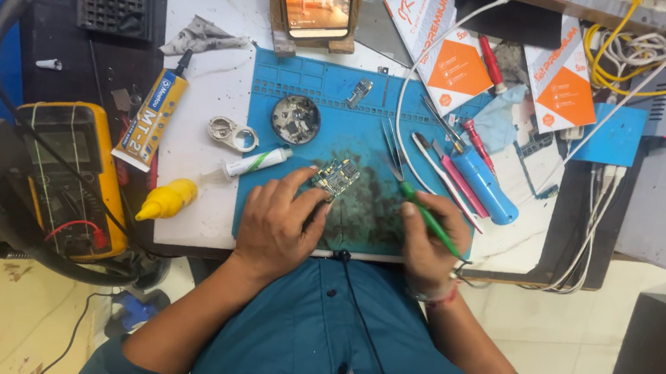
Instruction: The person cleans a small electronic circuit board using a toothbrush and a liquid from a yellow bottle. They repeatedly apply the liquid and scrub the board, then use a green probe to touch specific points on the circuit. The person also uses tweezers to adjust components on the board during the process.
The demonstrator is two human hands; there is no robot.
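Head view: left hand (276, 222) pins board (335, 177) on mat (370, 104); right hand (427, 240) grips green tool (425, 213). Slip could scratch board.

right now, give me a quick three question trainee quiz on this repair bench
1. True or false: the left hand steadies the small green circuit board on the blue silicone work mat.
2. What does the right hand hold? A) green-handled tool B) metal tweezers C) glue tube
3. Fill in: the yellow multimeter lies to the person's ____.

Key: 1 true; 2 A; 3 left
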